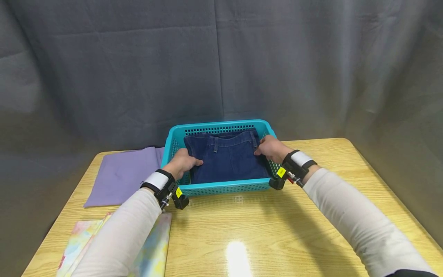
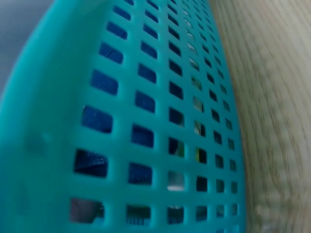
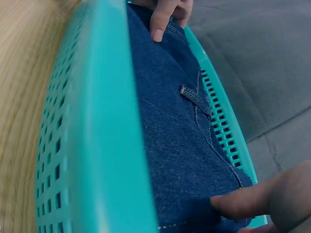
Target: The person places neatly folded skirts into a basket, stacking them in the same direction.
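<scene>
Folded dark-blue denim jeans (image 1: pixel 232 161) lie inside a turquoise plastic basket (image 1: pixel 225 186), waistband and belt loops toward the back. My left hand (image 1: pixel 182 161) grips their left side, thumb on top. On the opposite side my right hand (image 1: pixel 271 148) pinches the edge near the waistband. The right wrist view shows the right thumb (image 3: pixel 238 201) pressed on the denim (image 3: pixel 170 131), with the left hand (image 3: pixel 167 12) at the far end. Seen from the left wrist, the basket's perforated wall (image 2: pixel 48 145) hides most of the jeans.
A folded purple cloth (image 1: pixel 124 175) lies left of the basket, partly behind my left forearm. Nearer, a pastel patterned cloth (image 1: pixel 152 246) is partly covered by that sleeve. The wooden table (image 1: pixel 294 231) ends at a grey curtain (image 1: pixel 221 69) behind the basket.
</scene>
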Tool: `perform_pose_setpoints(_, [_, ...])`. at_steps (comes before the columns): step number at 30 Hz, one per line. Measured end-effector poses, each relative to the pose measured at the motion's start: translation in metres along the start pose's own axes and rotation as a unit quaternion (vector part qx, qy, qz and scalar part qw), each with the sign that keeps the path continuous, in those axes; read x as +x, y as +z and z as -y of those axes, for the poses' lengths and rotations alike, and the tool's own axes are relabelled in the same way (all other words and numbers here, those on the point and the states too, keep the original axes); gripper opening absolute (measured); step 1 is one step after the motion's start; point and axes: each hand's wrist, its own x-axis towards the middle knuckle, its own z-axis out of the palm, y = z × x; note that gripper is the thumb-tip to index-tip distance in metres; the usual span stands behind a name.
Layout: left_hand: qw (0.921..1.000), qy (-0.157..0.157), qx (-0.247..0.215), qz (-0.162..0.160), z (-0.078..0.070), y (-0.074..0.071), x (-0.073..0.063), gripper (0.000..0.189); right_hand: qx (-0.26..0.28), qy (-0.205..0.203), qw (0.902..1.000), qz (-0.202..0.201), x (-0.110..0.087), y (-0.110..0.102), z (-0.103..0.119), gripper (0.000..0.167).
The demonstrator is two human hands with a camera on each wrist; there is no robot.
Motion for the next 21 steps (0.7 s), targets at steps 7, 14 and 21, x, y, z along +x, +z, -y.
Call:
perform_pose_setpoints(7, [0.9998, 0.001, 0.019, 0.005, 0.003, 0.004, 0.002, 0.078, -0.095, -0.026, 0.9951, -0.003, -0.001, 0.004, -0.005, 0.031])
perform_pose_setpoints(14, [1.0, -0.007, 0.003, -0.005, 0.003, 0.009, 0.007, 0.059, -0.24, -0.046, 0.9697, -0.011, -0.006, 0.012, -0.008, 0.032])
perform_pose_setpoints(21, [0.9966, 0.019, 0.077, -0.02, 0.008, 0.007, 0.01, 0.05, -0.35, -0.077, 0.9334, -0.011, -0.012, 0.013, -0.006, 0.031])
